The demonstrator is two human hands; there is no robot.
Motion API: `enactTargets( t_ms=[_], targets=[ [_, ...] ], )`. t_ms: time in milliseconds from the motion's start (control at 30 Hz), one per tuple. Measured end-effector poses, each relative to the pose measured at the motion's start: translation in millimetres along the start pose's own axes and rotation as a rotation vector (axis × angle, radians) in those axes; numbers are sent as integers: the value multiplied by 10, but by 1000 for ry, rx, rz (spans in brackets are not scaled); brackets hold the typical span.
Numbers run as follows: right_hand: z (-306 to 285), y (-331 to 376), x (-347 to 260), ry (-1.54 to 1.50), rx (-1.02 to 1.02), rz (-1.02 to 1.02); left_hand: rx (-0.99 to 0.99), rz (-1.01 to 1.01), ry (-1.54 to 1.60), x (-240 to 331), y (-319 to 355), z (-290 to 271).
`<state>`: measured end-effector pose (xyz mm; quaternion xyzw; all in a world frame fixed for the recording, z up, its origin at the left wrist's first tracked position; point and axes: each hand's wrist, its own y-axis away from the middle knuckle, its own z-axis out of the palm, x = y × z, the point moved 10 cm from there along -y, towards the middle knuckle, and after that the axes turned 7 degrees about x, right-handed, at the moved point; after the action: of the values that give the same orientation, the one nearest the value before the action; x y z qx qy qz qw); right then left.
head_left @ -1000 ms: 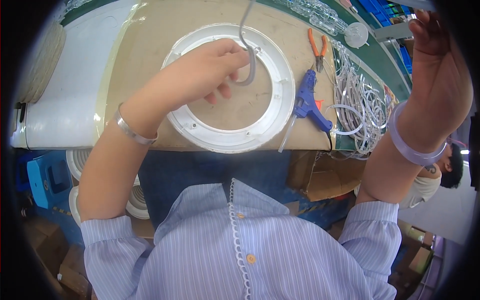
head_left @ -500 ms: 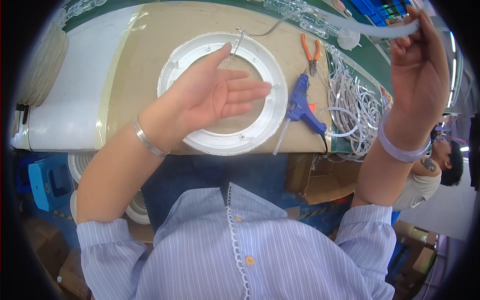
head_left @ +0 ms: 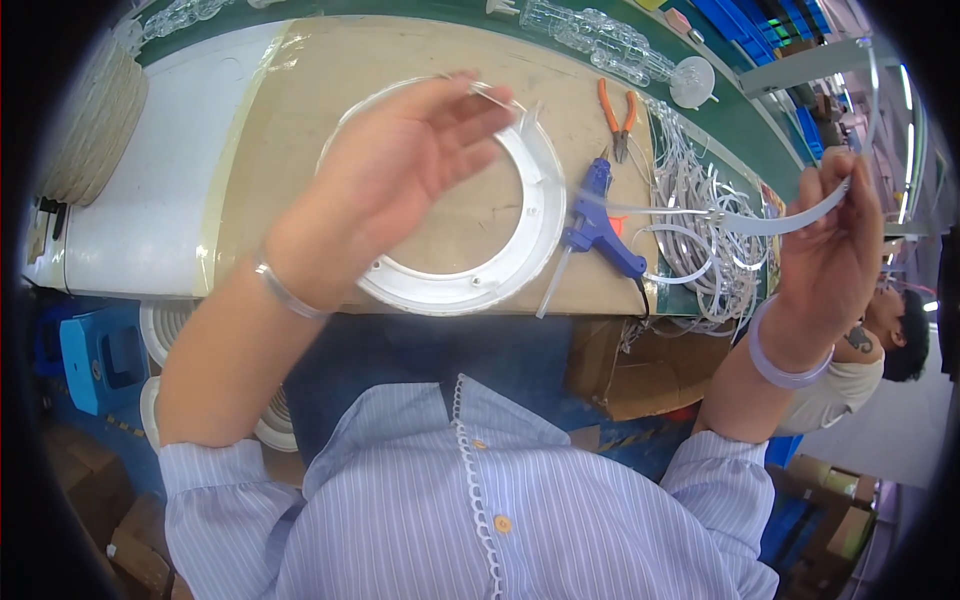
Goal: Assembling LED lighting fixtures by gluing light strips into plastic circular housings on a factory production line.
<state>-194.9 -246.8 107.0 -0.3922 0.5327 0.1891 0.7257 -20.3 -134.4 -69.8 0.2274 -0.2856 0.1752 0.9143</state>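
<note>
A white round ring-shaped frame (head_left: 541, 205) lies on the cardboard-covered bench. My left hand (head_left: 415, 150) hovers over its left side, palm turned right, fingers apart and loosely bent, slightly blurred. A thin pale strand (head_left: 493, 97) shows by its fingertips; whether they touch is unclear. Raised at the far right, my right hand (head_left: 832, 225) pinches a flexible white strip (head_left: 770, 222). One length of the strip runs left toward the ring, its thin end smeared by motion. Another length rises above my fingers. A blue glue gun (head_left: 597, 215) lies between ring and strips.
Orange-handled pliers (head_left: 619, 120) lie beyond the glue gun. A heap of thin strips (head_left: 700, 215) covers the bench's right end. Clear plastic parts (head_left: 600, 42) stand behind. Stacked round pieces (head_left: 95, 125) are at left. Below are a cardboard box (head_left: 650, 375) and blue stool (head_left: 100, 360). Another person (head_left: 850, 380) sits right.
My right hand has come down and the strip's free length has dropped from above the bench to beside the glue gun. My left hand has moved up and left, its fingers curling.
</note>
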Motion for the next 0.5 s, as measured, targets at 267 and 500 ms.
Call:
enactTargets(
  t_ms=[267, 500],
  targets=[
    [-331, 178, 454, 224, 389, -33, 94, 303, -546, 958, 10, -427],
    [-172, 406, 748, 432, 356, -73, 79, 435, -810, 1227, 30, -397]
  ],
)
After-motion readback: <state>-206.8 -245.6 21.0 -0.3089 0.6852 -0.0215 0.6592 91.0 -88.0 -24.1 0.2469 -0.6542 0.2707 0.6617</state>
